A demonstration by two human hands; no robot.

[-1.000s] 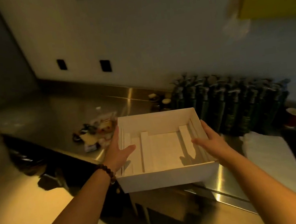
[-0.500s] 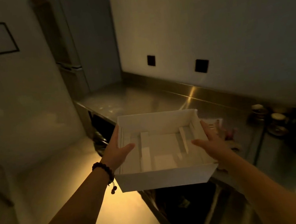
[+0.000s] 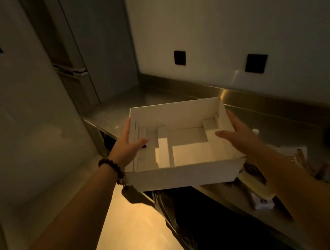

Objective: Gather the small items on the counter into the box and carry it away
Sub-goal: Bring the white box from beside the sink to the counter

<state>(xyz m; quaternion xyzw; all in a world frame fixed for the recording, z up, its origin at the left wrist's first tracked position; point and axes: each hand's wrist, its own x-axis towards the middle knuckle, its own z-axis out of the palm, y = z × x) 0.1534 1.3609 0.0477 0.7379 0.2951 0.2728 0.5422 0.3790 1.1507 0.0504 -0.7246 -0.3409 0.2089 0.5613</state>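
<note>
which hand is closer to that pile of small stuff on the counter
Right. The right hand grips the box wall just above the small items; the left hand grips the far wall.

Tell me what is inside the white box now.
The box holds only white ridges on its floor; no small items show. Both thumbs hide small bits near the side walls.

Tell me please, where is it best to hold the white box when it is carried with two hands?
Hold the box by its two short side walls, one hand from each side, as the left hand and right hand do. It is wide, shallow and open-topped, so thumbs hook over the rims and it probably stays level.
</note>
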